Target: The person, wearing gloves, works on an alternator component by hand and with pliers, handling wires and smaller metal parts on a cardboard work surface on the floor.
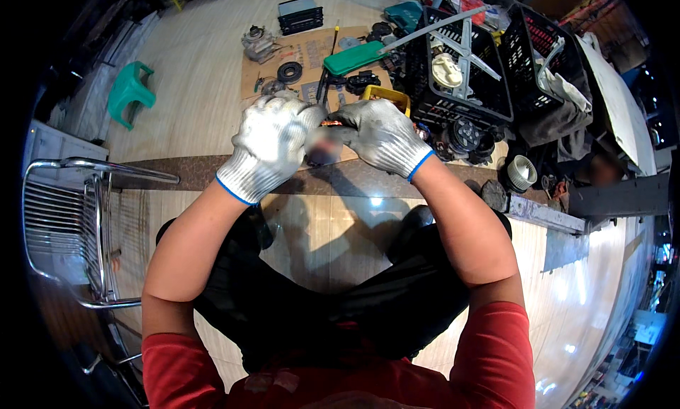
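Observation:
My left hand (275, 139), in a white knit glove, has its fingers curled closed at the centre. My right hand (375, 132), in a greyish glove, is closed on a small part with copper-coloured detail (331, 124). The left fingertips meet that part, though their grip is mostly hidden, and the area below it is blurred. Just beyond my hands are a yellow bin (388, 93), dark metal parts (363, 81), a black ring (289, 71) and a green-ended tool with a long bar (354, 56), on or around a cardboard sheet (308, 47).
Black crates (489, 110) with grey brackets and cloth stand right, near round motor parts (464, 136), a white cylinder (519, 172) and a metal beam (545, 214). A green stool (131, 90) and chrome chair (67, 217) are left. A metal housing (256, 44) and black stacked trays (297, 15) sit behind.

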`<action>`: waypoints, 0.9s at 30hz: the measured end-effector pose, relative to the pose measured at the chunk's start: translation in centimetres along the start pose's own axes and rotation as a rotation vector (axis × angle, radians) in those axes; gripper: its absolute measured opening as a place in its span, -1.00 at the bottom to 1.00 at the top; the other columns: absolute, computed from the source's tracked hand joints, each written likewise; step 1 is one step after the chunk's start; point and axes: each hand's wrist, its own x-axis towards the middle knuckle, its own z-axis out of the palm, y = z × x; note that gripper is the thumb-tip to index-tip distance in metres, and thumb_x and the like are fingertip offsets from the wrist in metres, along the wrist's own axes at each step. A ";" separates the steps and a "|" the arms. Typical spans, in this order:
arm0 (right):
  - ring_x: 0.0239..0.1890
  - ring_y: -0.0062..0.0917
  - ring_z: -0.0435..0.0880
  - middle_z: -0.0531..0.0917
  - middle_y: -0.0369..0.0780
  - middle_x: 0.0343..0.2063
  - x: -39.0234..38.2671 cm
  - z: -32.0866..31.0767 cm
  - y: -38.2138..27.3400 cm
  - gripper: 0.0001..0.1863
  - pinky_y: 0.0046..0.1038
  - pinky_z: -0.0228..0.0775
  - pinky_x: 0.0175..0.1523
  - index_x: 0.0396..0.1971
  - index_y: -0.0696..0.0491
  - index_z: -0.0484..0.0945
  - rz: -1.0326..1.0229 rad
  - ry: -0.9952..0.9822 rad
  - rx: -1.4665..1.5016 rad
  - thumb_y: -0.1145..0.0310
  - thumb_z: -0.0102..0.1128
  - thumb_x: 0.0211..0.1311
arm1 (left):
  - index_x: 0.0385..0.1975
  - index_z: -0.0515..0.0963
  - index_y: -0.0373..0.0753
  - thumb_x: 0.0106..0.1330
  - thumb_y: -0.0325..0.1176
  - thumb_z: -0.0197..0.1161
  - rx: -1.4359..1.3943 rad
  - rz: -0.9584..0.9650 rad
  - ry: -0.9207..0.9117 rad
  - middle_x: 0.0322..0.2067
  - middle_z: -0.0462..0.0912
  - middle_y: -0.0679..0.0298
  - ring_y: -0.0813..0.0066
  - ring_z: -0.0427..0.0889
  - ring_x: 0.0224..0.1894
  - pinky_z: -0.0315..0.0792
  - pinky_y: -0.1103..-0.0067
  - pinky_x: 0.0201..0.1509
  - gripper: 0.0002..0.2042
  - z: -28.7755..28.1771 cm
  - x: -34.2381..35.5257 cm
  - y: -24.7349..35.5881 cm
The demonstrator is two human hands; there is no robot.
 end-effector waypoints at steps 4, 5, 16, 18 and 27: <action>-0.30 -0.10 0.70 0.70 -0.06 -0.44 -0.1 -0.2 0.1 -0.65 -0.14 0.54 -0.19 -0.33 0.05 0.71 -0.066 -0.007 0.126 0.03 0.29 0.23 | -0.27 0.63 -0.30 0.32 -0.24 0.30 -0.171 -0.165 -0.115 -0.44 0.66 0.04 -0.01 0.63 -0.37 0.50 0.26 -0.21 -0.77 -0.2 -0.4 0.1; -0.30 -0.10 0.70 0.70 -0.06 -0.43 -0.2 -0.5 0.1 -0.65 -0.14 0.54 -0.19 -0.32 0.05 0.71 -0.067 0.002 0.103 0.03 0.29 0.24 | -0.26 0.63 -0.32 0.33 -0.23 0.29 -0.248 -0.226 -0.135 -0.45 0.66 0.04 0.00 0.63 -0.39 0.50 0.27 -0.23 -0.76 -0.3 -0.3 0.2; -0.07 -0.18 0.69 0.69 -0.08 -0.09 -0.5 -1.9 0.0 -0.61 -0.20 0.55 -0.05 -0.12 0.02 0.71 -0.220 -0.044 -0.106 0.04 0.33 0.22 | -0.25 0.59 -0.37 0.46 -0.15 0.16 -0.829 -0.832 -0.425 -0.62 0.56 0.28 0.60 0.52 -0.53 0.39 0.54 -0.41 -0.66 -1.5 0.7 0.2; 0.08 -0.12 0.63 0.61 0.01 0.06 -0.4 -3.3 0.5 -0.23 -0.22 0.55 0.13 0.29 0.05 0.40 -0.055 -0.161 0.005 -0.04 0.39 0.16 | -0.27 0.59 -0.36 0.46 -0.14 0.15 -0.781 -0.826 -0.413 -0.64 0.55 0.29 0.59 0.51 -0.55 0.38 0.54 -0.43 -0.66 -1.4 0.8 0.1; -0.15 -0.26 0.72 0.71 -0.14 -0.28 -0.8 -2.4 0.5 -0.58 -0.22 0.58 -0.10 -0.02 -0.02 0.63 -0.161 0.022 -0.175 0.01 0.22 0.28 | -0.28 0.58 -0.37 0.47 -0.15 0.11 -0.597 -0.622 -0.344 -0.69 0.53 0.27 0.56 0.50 -0.61 0.37 0.53 -0.48 -0.65 -0.4 0.2 -0.4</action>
